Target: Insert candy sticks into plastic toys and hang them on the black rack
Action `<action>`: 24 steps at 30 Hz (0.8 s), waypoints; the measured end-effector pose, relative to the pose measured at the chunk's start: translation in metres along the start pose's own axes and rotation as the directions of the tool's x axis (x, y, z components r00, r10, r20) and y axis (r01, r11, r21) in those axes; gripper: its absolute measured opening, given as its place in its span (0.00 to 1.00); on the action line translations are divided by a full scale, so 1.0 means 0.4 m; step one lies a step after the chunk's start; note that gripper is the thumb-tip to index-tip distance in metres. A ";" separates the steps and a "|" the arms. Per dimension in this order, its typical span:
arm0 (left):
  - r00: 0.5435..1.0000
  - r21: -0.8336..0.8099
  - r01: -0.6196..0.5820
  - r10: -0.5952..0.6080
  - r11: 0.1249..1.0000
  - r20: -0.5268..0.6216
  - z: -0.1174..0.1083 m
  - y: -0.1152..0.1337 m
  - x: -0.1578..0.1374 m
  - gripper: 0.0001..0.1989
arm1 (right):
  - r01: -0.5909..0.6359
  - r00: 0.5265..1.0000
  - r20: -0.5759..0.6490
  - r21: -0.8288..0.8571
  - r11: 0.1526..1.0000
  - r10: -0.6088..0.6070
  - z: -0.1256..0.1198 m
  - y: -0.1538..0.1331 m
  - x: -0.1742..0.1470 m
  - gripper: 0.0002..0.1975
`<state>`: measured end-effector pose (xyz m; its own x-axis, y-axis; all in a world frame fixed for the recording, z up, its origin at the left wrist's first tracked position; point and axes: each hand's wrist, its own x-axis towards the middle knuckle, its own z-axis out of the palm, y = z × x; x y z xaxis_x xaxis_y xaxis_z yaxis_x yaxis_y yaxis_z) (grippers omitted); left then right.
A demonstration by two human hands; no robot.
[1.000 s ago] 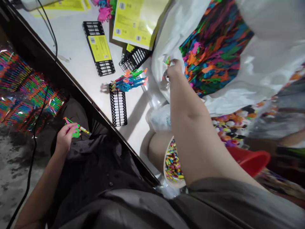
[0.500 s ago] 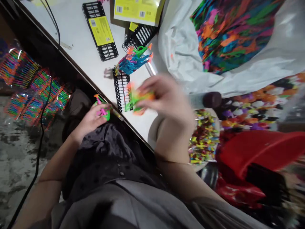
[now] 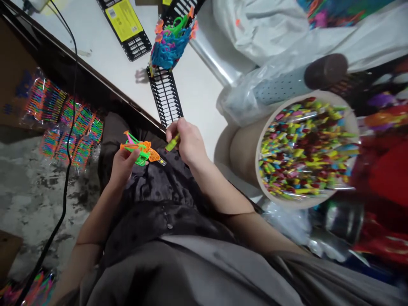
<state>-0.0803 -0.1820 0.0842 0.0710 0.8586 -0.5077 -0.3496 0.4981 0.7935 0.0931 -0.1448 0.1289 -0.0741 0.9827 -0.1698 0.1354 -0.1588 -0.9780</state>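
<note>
Yellow-green stick, mid-frame, slanting lower left to upper right, pinched in right fingers; left fingers clamped on orange-green plastic toys just left.

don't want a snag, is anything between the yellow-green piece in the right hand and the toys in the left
Nothing visible: only a gap separates the yellow-green piece in the right hand from the toys in the left hand, with dark clothing below.
</note>
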 end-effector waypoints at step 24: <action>0.988 0.281 -0.122 0.145 0.952 -0.062 0.073 -0.021 -0.021 0.17 | -0.052 0.996 0.084 0.156 0.986 0.040 -0.037 0.076 -0.069 0.20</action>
<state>-0.0507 -0.1898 0.0915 -0.0388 0.9124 -0.4076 -0.0789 0.4038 0.9114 0.1139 -0.1753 0.1058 -0.1518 0.9641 -0.2179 -0.0163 -0.2229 -0.9747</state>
